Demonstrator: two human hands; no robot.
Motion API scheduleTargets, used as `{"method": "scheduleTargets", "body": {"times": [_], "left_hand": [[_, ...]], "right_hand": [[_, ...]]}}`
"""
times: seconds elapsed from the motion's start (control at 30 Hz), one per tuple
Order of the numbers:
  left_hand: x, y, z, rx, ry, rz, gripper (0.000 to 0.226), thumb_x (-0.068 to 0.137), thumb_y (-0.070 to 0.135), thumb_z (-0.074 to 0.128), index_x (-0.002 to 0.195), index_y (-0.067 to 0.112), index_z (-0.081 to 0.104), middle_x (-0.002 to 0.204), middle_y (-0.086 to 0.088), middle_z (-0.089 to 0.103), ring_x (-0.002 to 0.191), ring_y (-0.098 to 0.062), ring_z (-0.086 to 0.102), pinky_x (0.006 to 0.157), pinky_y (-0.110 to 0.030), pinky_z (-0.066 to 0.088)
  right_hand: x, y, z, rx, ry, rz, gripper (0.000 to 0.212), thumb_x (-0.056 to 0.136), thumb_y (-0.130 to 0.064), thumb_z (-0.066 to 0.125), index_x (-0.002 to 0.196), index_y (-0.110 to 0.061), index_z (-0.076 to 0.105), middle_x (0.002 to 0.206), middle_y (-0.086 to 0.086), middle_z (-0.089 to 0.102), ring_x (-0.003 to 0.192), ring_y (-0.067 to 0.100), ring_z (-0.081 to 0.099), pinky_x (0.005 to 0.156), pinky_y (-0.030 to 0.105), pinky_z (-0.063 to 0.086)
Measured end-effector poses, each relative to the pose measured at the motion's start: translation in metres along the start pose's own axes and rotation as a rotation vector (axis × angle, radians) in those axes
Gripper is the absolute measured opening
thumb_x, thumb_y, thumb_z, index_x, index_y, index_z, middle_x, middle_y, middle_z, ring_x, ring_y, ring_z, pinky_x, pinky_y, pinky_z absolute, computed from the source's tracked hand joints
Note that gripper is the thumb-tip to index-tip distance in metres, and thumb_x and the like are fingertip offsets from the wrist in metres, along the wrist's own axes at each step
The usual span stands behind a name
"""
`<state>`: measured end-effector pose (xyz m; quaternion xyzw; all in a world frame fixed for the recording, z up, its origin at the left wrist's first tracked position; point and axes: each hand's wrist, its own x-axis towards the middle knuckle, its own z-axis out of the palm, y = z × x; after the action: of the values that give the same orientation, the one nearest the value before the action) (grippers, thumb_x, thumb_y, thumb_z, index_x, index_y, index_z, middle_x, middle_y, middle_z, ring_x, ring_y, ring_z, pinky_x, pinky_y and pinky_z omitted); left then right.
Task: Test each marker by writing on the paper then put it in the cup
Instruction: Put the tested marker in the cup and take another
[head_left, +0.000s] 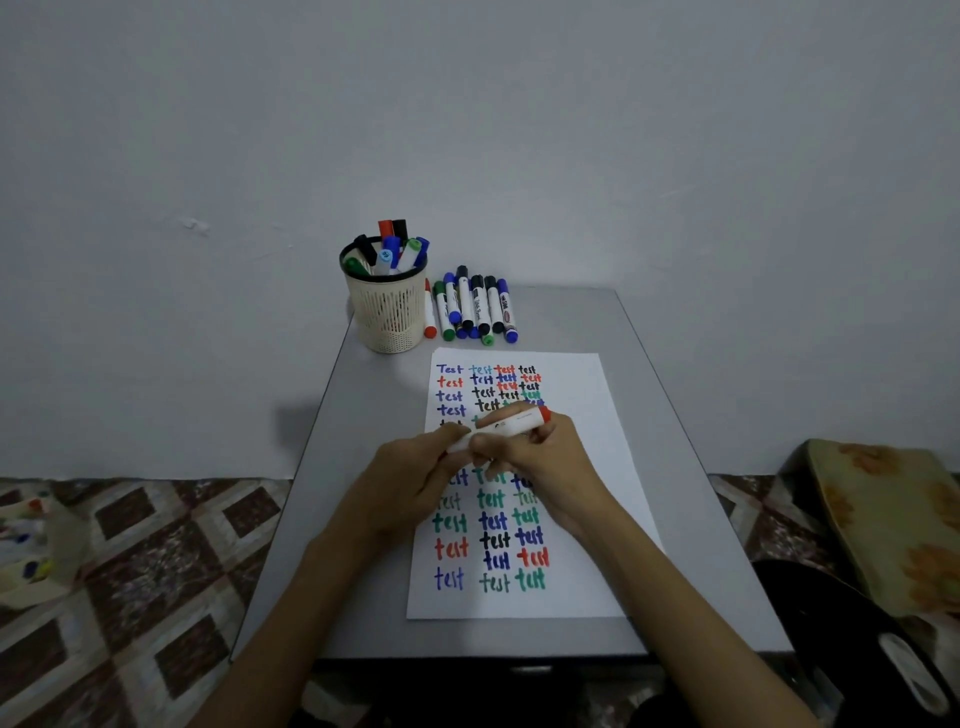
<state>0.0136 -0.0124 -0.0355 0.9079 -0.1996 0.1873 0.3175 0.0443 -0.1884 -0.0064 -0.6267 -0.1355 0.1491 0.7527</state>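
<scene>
The right hand (540, 462) has its fingers curled round the barrel of a white marker with a red end (511, 426), the red end poking out past the knuckles, up and to the right. The left hand (415, 467) touches the right and pinches the marker's other end between thumb and fingers; whether a cap is on there cannot be told, as the fingers hide it. The marker is tilted, held just above the sheet of white paper (587, 467) that lies under both hands. The sheet is covered in rows of the word "test" in blue, red, green and black, on both the far and near sides of the hands. Beyond the hands, past the sheet's far edge, stands a cream mesh cup with a black rim (387, 312), full of upright capped markers. Just right of the cup, a row of loose markers (472, 306) lies side by side on the grey desk (353, 467).
</scene>
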Motion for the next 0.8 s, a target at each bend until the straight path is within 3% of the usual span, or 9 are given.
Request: {"method": "scheduleTargets", "body": {"times": [0.47, 0.6, 0.8], "left_hand": [[-0.0005, 0.0059, -0.0004, -0.052, 0.068, 0.003, 0.052, 0.092, 0.048, 0.034, 0.106, 0.005, 0.061, 0.072, 0.003, 0.064, 0.055, -0.008, 0.063, 0.051, -0.008, 0.048], [-0.0008, 0.0045, 0.0001, -0.065, 0.068, -0.001, 0.049, 0.092, 0.049, 0.034, 0.103, 0.009, 0.060, 0.069, 0.003, 0.064, 0.055, -0.008, 0.065, 0.050, -0.015, 0.051], [-0.0007, 0.0018, -0.0012, -0.035, 0.114, 0.036, 0.051, 0.092, 0.055, 0.034, 0.102, 0.012, 0.060, 0.067, 0.004, 0.064, 0.053, -0.007, 0.064, 0.049, -0.009, 0.048]], "right_hand": [[0.0051, 0.0025, -0.0003, 0.132, -0.083, 0.073, 0.007, 0.081, 0.002, 0.069, 0.083, -0.005, 0.069, 0.084, 0.019, 0.068, 0.075, 0.029, 0.063, 0.068, 0.032, 0.055], [0.0056, 0.0043, -0.0011, 0.132, -0.100, 0.053, 0.009, 0.080, 0.004, 0.069, 0.082, -0.005, 0.069, 0.081, 0.017, 0.068, 0.071, 0.025, 0.063, 0.063, 0.028, 0.055], [0.0061, 0.0007, -0.0085, 0.113, -0.118, -0.030, 0.016, 0.077, 0.011, 0.067, 0.088, 0.001, 0.067, 0.080, 0.011, 0.070, 0.068, 0.020, 0.065, 0.054, 0.023, 0.052]]}}
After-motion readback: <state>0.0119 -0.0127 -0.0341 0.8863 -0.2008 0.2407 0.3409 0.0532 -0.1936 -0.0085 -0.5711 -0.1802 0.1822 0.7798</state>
